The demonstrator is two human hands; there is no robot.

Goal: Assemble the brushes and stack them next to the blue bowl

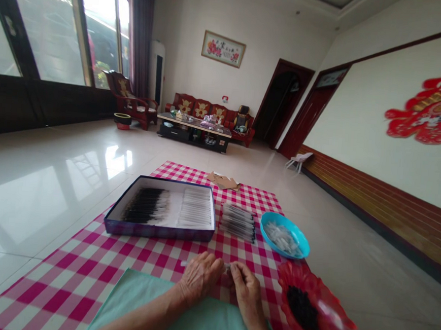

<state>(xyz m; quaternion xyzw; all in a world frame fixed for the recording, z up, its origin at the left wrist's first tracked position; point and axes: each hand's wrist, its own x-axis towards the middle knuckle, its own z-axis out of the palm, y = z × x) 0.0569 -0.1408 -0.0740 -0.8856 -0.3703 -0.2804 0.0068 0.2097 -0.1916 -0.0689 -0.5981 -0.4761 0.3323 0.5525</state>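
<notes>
The clear tube (226, 267) was in my two hands, over the near part of the checked counter (83, 261), just past the far edge of the green cloth (137, 301) that lay under my forearms. Its long axis ran crosswise from left to right. My left hand (203, 273) was curled around the middle, a pale end sticking out on its left; my right hand (247, 289) pinched the right end between thumb and fingers. Only a short stretch showed between the two grips, and I judged that narrow gap, in line with the tube, to be what mattered most. I could not tell whether it was one piece or two meeting there.

My right hand was nearer the right edge, where the red dish (336, 316) with its dark heap (303, 309) crowded close; that side left little room. To the left, a wide stretch of checks ran out to the left edge.

Farther off, the blue bowl (303, 238) of small clear pieces (281, 237) sat by the right edge. Left of it, the row of pens (238, 222) lay crosswise too, dark ends to the right. Then came the box (160, 231), its wall a barrier ahead of my left hand, with black sticks (144, 205) on its left and clear sticks (196, 210) on its right. Flattened cardboard (225, 181) lay near the far edge.
</notes>
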